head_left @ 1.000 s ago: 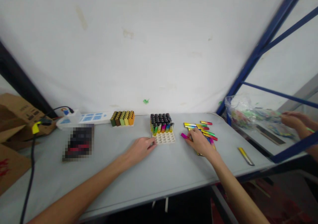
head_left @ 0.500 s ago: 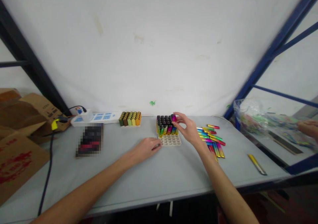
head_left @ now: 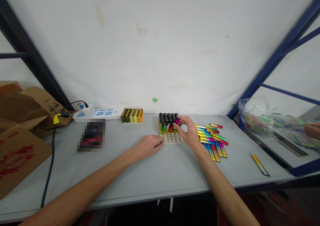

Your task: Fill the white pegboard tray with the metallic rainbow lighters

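Note:
A white tray with round holes (head_left: 172,138) lies on the grey table. Its back rows hold several upright lighters (head_left: 168,119) with black tops and shiny coloured bodies; the front rows show bare holes. My left hand (head_left: 150,145) rests on the table, its fingertips closed at the tray's left front edge. At the right end of the filled rows, my right hand (head_left: 188,130) pinches a magenta lighter (head_left: 177,121) between thumb and fingers. Beside that hand, shiny multicoloured sleeves (head_left: 212,139) lie in a loose pile.
Another tray of green, brown, yellow and orange pieces (head_left: 132,116) stands left of centre, near a power strip (head_left: 107,113). A blurred dark object (head_left: 92,135), paper bags (head_left: 22,152) and a single sleeve (head_left: 260,165) are around. Another person's hand (head_left: 312,130) shows at far right.
The magenta lighter in my right hand has moved down, level with the others in the tray. My left hand stays at the tray's edge. The view has shifted slightly.

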